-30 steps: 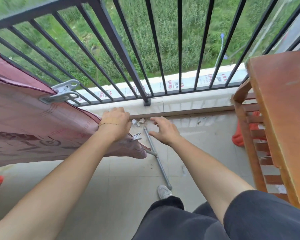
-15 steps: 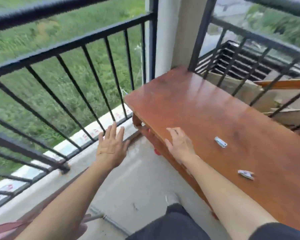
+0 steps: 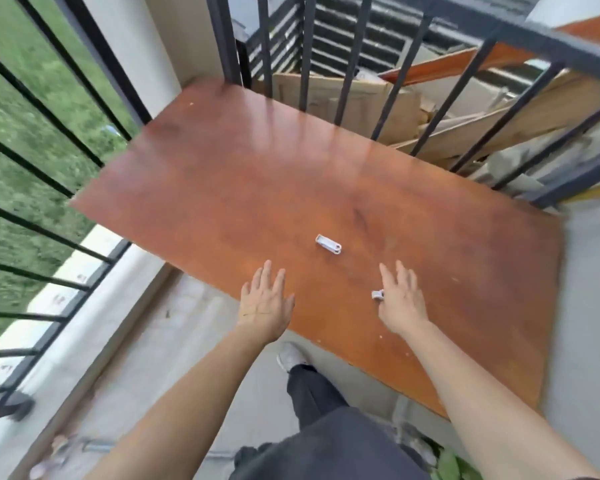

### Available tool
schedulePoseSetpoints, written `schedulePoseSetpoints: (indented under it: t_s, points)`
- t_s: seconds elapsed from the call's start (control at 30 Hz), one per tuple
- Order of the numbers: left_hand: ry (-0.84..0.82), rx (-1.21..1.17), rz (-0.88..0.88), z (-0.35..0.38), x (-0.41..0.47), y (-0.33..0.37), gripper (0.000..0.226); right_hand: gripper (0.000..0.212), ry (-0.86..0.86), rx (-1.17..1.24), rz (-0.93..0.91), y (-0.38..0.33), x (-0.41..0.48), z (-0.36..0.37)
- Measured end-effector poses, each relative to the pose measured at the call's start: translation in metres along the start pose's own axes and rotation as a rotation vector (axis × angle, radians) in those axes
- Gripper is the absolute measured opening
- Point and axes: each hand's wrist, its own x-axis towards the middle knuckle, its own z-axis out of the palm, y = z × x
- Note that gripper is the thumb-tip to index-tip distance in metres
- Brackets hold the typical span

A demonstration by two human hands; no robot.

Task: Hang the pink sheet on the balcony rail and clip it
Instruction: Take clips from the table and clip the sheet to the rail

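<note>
While hands spread flat, white clip (image 3: 328, 244) on table (image 3: 222, 188), second clip (image 3: 377, 294) beside right hand (image 3: 400, 303)

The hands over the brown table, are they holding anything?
No. Left hand and right hand are open; both white plastic clips lie on the table.

Home balcony, black metal railing (image 3: 32, 161) over grass, tiled floor (image 3: 174, 344), wooden table (image 3: 257, 188), stacked cardboard (image 3: 361, 95)
</note>
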Motion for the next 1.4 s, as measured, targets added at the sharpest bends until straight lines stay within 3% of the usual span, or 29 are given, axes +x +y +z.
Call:
schedulePoseSetpoints:
  t_s: [0.1,0.3,0.5,0.7,0.93,1.03,1.17,1.27,1.4]
  points:
    - [-0.166,-0.015,-0.020,0.031,0.005,0.007,0.062,0.088,-0.129,-0.061,0.036,0.018,0.012,0.016]
    - [-0.420,0.089,-0.002,0.044,-0.007,-0.014,0.061,0.035,-0.057,0.008,-0.033,0.011,0.035,0.029]
    - [-0.148,-0.057,-0.329,-0.001,-0.037,-0.067,0.059,0.035,-0.052,0.147,-0.328,-0.104,0.059,-0.004]
    - [0.213,-0.238,-0.780,-0.026,-0.134,-0.124,0.060,0.030,-0.175,0.166,-0.862,-0.266,0.017,0.006]
    - [0.507,-0.456,-1.295,0.046,-0.342,-0.136,0.045,0.034,-0.461,-0.087,-1.442,-0.389,-0.154,0.090]
    - [0.540,-0.544,-1.554,0.082,-0.441,-0.121,0.061,0.034,-0.554,-0.178,-1.683,-0.405,-0.254,0.127]
    - [0.696,-0.460,-1.872,0.114,-0.571,-0.100,0.071,0.042,-0.615,-0.222,-1.989,-0.412,-0.407,0.164]
    - [0.836,-0.457,-2.082,0.126,-0.666,-0.086,0.070,0.038,-0.696,-0.123,-2.121,-0.413,-0.531,0.186]
    - [0.954,-0.303,-2.265,0.140,-0.782,-0.068,0.065,0.036,-0.901,0.068,-2.120,-0.406,-0.685,0.199]
